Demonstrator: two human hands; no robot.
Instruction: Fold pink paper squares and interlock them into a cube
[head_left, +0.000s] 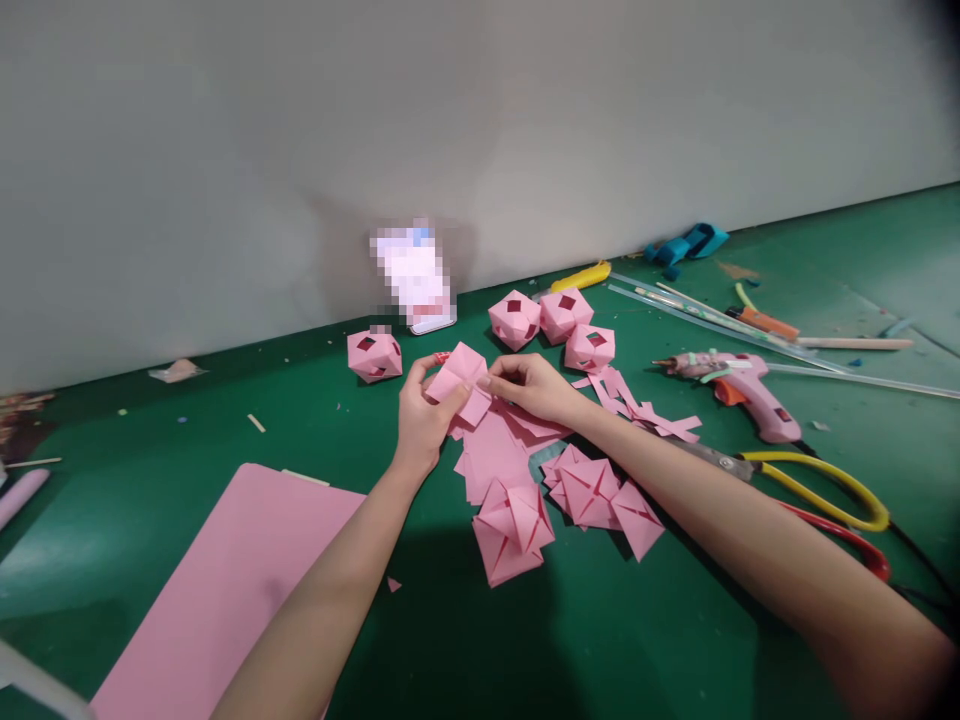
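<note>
A partly folded square of pink paper [460, 378] is held up between my two hands. My left hand [422, 412] grips it from the left, thumb across its front. With thumb and forefinger pinched, my right hand [531, 386] has hold of its right edge. Below lie a stack of pink paper squares [495, 455], a pile of folded pink squares [514, 530] and another such pile [592, 490] to its right. Finished-looking pink paper balls with square openings stand behind: one ball [374, 356] left of my hands, several others [515, 320] to the right.
A large pink sheet [225, 590] lies at left. At right are a pink glue gun [757, 390], scissors [825, 480] with yellow and red handles, paper strips [637, 405], glue sticks and a yellow cutter [581, 278]. A blurred-out phone [416, 275] leans on the wall.
</note>
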